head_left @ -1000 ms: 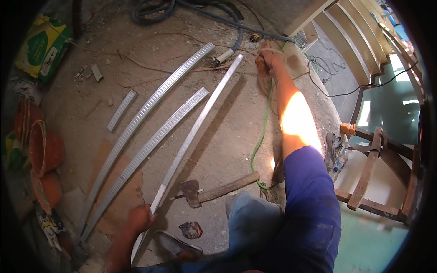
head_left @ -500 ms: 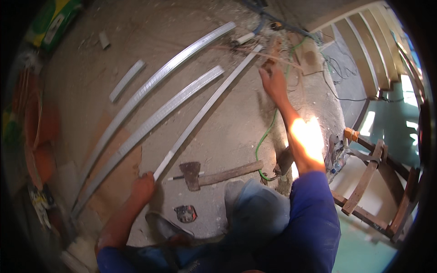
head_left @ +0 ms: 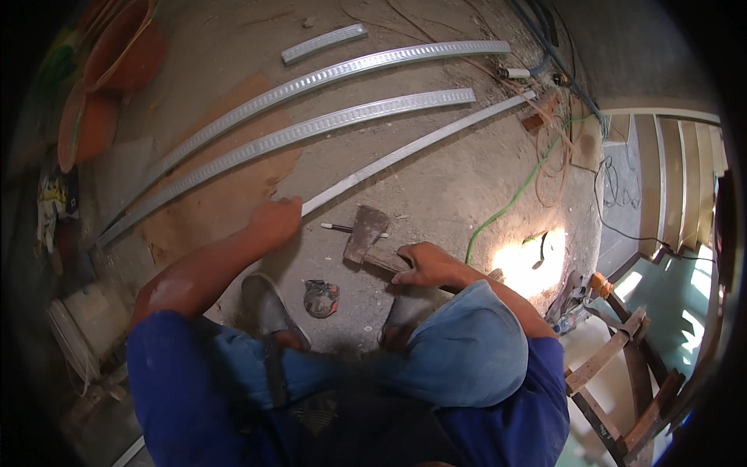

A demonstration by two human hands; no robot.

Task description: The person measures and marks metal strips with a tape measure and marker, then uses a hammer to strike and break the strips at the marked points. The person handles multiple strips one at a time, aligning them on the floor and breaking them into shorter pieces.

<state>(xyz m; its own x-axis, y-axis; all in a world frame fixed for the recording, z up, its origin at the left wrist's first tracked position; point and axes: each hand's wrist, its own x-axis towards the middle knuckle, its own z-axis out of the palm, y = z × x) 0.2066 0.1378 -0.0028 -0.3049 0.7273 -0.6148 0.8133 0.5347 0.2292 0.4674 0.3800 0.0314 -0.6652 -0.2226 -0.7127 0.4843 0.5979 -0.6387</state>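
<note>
My left hand is closed round the near end of a long, narrow metal channel, which slants across the dusty floor to the far right. My right hand grips the wooden handle of a hatchet, thumb on the near side and fingers on the far side. The hatchet's rusty head points left, close to the floor. A black-and-white marker lies beside the head, partly behind it. Nearer my feet rests a small dark and red tape measure.
Two longer ribbed metal channels and a short offcut lie beyond. A green cable runs along the right. Orange buckets stand at the far left. At the right are a wooden frame and a brick piece.
My right hand has come back from the channel's far end and taken hold of the hatchet handle. The left hand still holds the channel's near end. The view has shifted.
</note>
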